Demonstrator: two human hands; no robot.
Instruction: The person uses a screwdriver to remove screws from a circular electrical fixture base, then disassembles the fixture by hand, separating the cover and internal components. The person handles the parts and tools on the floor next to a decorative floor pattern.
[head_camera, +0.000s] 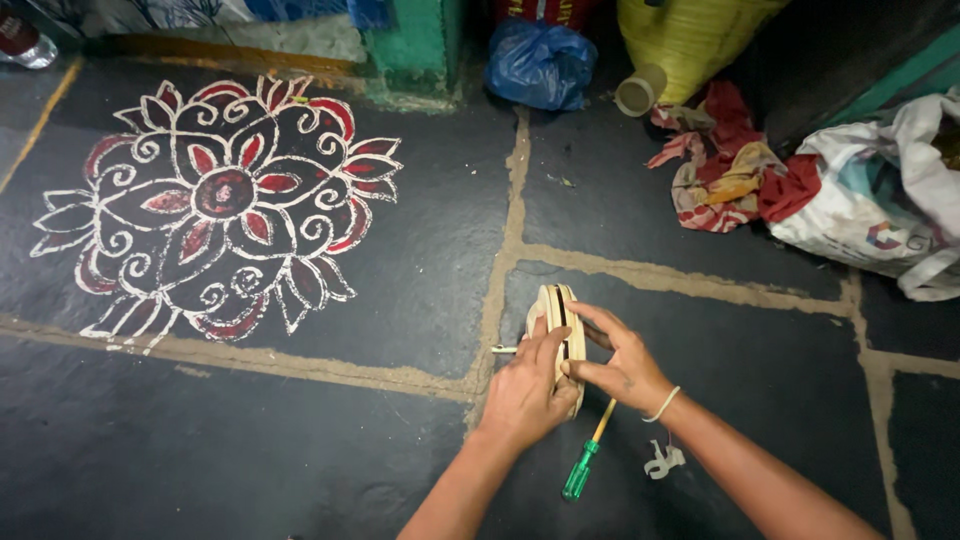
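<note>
A pale wooden round hoop frame (556, 305), made of two thin rings lying one against the other with a dark gap between them, stands on its edge on the dark stone floor (300, 460), just right of a sandy joint line between the slabs. Both hands are closed on this frame, close together. The left hand (525, 395) grips it from the near side, with the thumb and fingers pressed on the left ring. The right hand (620, 365) holds the right ring, its fingers bent over the rim, and a white thread band (662, 405) goes around the wrist. A small metal screw end (503, 349) sticks out to the left of the frame, beside the left hand. Under the hands lies a screwdriver with a green transparent handle (580, 470) and a yellowish shaft, touching the floor. Near it, to the right, is a small white scrap (664, 460). Farther to the left, a white and red flower pattern (225, 200) is drawn on the floor. At the far side are a blue plastic bag (540, 60), a yellow woven sack (690, 40), a heap of red and orange cloth (720, 170) and a white printed sack (880, 200).
</note>
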